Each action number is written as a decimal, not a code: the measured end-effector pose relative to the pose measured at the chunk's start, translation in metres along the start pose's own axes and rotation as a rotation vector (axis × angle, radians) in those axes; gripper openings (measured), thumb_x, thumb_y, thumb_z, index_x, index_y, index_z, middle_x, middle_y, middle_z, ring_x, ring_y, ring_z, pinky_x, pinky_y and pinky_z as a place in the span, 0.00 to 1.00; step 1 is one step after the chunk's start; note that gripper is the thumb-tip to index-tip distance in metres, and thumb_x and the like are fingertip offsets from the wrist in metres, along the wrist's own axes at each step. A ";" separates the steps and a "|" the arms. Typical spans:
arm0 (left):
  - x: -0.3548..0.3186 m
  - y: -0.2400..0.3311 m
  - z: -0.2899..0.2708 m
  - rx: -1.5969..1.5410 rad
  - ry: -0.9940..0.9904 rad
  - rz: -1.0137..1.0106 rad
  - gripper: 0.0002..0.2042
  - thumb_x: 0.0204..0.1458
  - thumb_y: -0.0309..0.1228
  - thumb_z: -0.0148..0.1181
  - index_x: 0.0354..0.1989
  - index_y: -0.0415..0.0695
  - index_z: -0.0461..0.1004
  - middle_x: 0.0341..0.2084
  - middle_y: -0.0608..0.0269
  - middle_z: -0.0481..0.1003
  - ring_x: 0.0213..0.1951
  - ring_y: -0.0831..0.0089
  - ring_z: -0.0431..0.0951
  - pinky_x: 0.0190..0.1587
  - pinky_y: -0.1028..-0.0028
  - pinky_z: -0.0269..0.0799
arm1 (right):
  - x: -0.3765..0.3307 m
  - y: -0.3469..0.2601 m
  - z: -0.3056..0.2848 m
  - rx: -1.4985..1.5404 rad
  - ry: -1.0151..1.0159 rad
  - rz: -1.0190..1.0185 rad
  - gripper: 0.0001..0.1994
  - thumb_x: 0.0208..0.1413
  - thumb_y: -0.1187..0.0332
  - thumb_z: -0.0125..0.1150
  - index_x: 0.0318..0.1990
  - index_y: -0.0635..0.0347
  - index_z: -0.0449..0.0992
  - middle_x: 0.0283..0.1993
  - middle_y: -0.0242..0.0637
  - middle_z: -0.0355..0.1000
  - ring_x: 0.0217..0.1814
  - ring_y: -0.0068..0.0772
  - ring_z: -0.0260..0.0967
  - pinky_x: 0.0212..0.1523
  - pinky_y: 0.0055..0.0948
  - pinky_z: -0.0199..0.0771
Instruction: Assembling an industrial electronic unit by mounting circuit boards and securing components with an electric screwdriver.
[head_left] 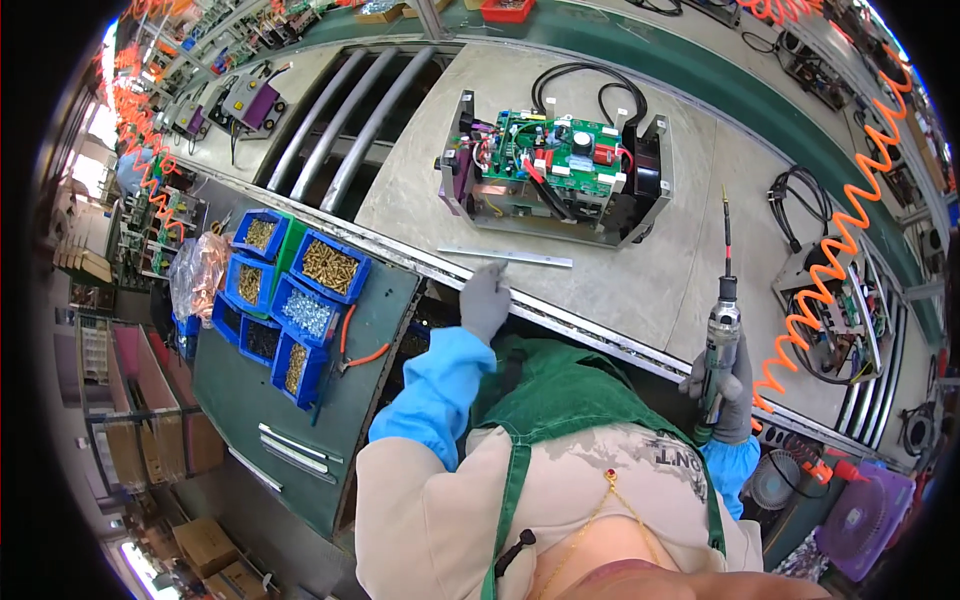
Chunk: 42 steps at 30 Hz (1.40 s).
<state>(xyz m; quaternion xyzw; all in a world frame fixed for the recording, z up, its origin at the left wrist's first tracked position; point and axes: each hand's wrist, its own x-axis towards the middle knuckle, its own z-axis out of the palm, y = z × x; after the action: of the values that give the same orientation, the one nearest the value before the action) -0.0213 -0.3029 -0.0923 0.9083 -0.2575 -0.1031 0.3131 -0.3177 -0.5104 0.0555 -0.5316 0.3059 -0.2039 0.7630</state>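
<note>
Here, the gloved left hand [485,300] is reaching with loosely curled fingers toward the flat metal strip [505,257] lying crosswise just above it mid-frame, while the right hand [725,385] is gripping the upright pneumatic screwdriver [720,345].

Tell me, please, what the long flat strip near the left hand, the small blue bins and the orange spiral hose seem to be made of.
The strip looks like bare metal: pale grey, thin, straight, with a dull sheen. The blue bins seem moulded plastic: uniform saturated colour, thick smooth walls. The orange hose is probably flexible plastic or rubber, as it keeps tight springy coils. The left hand, in a grey glove, touches the strip's end.
</note>
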 end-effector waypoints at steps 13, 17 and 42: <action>0.041 0.032 -0.038 0.314 -0.478 0.346 0.13 0.53 0.28 0.51 0.48 0.45 0.70 0.40 0.55 0.73 0.42 0.56 0.74 0.46 0.60 0.69 | -0.010 -0.009 0.009 0.129 0.043 -0.143 0.44 0.38 0.48 0.70 0.58 0.64 0.56 0.27 0.38 0.67 0.21 0.28 0.69 0.28 0.31 0.79; 0.035 0.100 -0.094 0.036 -0.470 0.624 0.17 0.56 0.33 0.52 0.54 0.47 0.67 0.33 0.55 0.72 0.41 0.57 0.74 0.46 0.60 0.69 | -0.011 -0.013 0.013 0.232 -0.014 -0.304 0.38 0.43 0.51 0.68 0.56 0.65 0.58 0.27 0.38 0.67 0.20 0.27 0.69 0.27 0.32 0.79; 0.127 0.140 -0.105 0.458 0.090 1.002 0.14 0.53 0.36 0.55 0.48 0.60 0.75 0.30 0.67 0.72 0.38 0.65 0.72 0.35 0.67 0.69 | -0.013 -0.004 0.093 0.277 0.049 -0.327 0.40 0.41 0.52 0.70 0.56 0.66 0.57 0.26 0.39 0.67 0.20 0.28 0.69 0.28 0.34 0.80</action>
<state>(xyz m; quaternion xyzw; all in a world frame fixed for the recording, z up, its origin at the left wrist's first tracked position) 0.0659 -0.4104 0.0736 0.7232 -0.6604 0.1560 0.1288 -0.2636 -0.4396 0.0853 -0.4592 0.2034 -0.3778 0.7778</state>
